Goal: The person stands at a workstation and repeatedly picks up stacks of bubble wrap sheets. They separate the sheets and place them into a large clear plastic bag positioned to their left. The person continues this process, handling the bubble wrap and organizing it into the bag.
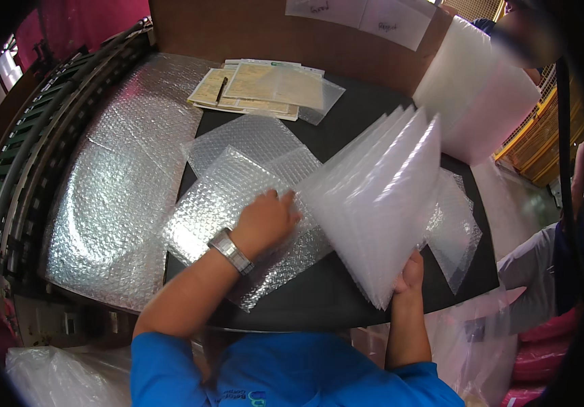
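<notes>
Plastic stack (pixel 373 203), fanned, pinched in R fingers (pixel 400 281), L fingers (pixel 286 202) half-curled over bubbly clr sheet (pixel 218 197), grip unclear

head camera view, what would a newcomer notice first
First, probably, comes the fanned stack of translucent plastic sheets right of centre, held near its lower corner by the right hand. Next is the big shiny bubble-wrap sheet along the left of the black table. Between them, the left hand is over smaller bubble-wrap pieces.
</notes>
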The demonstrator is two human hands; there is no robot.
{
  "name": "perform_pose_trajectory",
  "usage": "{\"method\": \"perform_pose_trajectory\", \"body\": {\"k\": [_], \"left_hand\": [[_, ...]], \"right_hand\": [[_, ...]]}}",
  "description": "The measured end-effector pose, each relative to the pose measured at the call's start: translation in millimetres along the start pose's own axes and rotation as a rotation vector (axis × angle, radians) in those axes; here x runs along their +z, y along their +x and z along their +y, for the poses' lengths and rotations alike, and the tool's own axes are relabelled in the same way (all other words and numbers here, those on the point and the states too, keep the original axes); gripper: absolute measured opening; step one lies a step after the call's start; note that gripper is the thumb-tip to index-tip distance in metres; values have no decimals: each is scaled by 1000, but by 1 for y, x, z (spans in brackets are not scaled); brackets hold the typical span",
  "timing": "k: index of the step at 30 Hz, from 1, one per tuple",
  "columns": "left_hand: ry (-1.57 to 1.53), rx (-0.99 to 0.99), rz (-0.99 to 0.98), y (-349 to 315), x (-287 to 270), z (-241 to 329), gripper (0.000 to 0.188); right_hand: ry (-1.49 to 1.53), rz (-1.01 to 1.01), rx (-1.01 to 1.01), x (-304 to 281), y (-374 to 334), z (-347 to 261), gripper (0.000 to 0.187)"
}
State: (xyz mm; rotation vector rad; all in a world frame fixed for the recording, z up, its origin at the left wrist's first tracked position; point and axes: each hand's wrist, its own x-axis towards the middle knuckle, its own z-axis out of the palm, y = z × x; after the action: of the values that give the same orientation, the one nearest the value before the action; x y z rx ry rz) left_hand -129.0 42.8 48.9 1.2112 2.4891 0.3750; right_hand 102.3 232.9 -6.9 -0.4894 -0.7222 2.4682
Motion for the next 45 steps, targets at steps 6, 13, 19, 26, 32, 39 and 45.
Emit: {"method": "perform_pose_trajectory", "body": {"k": [6,13,19,26,32,39,45], "left_hand": [[256,-303,304,25,-36,-83,72],[-404,-147,-4,38,-22,-56,58],[-1066,65,-482,25,-18,-31,54],[-1078,450,-48,27,-23,2,54],[-421,161,-18,94,-19,-82,50],[-1666,-60,-134,41,-29,-77,70],[-1392,-31,-147,-3,-21,-61,68]], "right_hand": [[-23,52,194,-5,-30,6,40],[-446,187,60,33,-20,32,45],[-460,331,-60,43,-40,20,49],[-395,239,-117,37,-37,-10,47],[-713,165,-49,69,24,19,47],[-530,58,6,69,40,39,61],[-566,67,55,75,25,31,68]]}}
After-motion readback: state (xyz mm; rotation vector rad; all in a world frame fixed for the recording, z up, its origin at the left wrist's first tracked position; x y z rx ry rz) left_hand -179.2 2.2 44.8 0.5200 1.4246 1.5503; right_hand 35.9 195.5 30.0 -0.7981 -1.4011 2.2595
